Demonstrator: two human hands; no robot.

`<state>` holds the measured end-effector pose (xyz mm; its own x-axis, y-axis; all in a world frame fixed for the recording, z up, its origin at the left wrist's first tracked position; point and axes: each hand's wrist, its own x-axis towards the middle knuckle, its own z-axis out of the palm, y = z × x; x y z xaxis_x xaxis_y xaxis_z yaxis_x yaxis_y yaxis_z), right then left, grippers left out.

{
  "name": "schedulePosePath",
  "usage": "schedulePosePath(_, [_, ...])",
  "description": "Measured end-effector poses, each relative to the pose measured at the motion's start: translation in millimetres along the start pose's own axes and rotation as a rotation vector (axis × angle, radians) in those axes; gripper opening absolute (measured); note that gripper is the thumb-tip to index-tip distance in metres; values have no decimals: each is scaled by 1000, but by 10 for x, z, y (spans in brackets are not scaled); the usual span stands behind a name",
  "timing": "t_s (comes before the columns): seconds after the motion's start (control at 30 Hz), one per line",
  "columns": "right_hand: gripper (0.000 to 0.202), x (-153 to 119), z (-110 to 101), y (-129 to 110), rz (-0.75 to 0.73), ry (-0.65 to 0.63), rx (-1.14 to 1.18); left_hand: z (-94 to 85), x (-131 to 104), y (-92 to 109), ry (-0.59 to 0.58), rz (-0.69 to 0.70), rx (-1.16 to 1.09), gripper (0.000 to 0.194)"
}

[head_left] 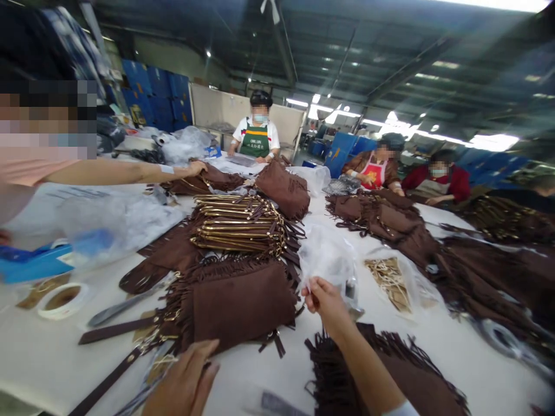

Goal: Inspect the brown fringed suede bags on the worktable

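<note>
My left hand (184, 378) is low in the head view, fingers stretched out and holding nothing, close to the lower edge of a brown fringed bag (243, 300). At the middle, my right hand (324, 303) has its fingers closed on the edge of a clear plastic bag (327, 254). Small contents inside that plastic are too unclear to name. Under my right forearm lies another brown fringed piece (403, 375). Straps with gold metal fittings (134, 355) trail from the nearer bag toward the lower left.
Behind the bag is a stack of gold-edged brown pieces (238, 225). A tape roll (63, 300) lies at left, a plastic bag of tags with cords (388, 283) at right. A co-worker's arm (125, 172) reaches in from the left; other people work across the table (489, 370).
</note>
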<state>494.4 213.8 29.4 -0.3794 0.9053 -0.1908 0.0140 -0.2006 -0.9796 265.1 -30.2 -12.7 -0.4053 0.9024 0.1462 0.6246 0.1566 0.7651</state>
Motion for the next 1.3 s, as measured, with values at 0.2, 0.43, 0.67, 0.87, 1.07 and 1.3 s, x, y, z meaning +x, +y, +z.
schedulePosePath(0.2, [31, -614, 678, 45, 82, -312, 221, 148, 394, 687, -200, -81, -658, 51])
schedulePosePath(0.43, [42, -922, 886, 429, 168, -548, 182, 202, 312, 547, -346, -195, -814, 32])
schedulePosePath(0.67, [53, -1056, 941, 580, 172, -404, 198, 80, 29, 154, -212, -328, -819, 37])
schedulePosePath(0.87, [53, -1364, 1127, 273, 23, -328, -170, -79, -106, -69, -103, -476, -919, 40])
schedulePosePath(1.07, [63, -1349, 1542, 510, -131, -68, -135, -191, -261, 38, -40, -373, -864, 32])
schedulePosePath(1.3, [39, -1353, 1611, 637, -102, -296, -214, -318, -494, 50, -41, -342, -836, 21])
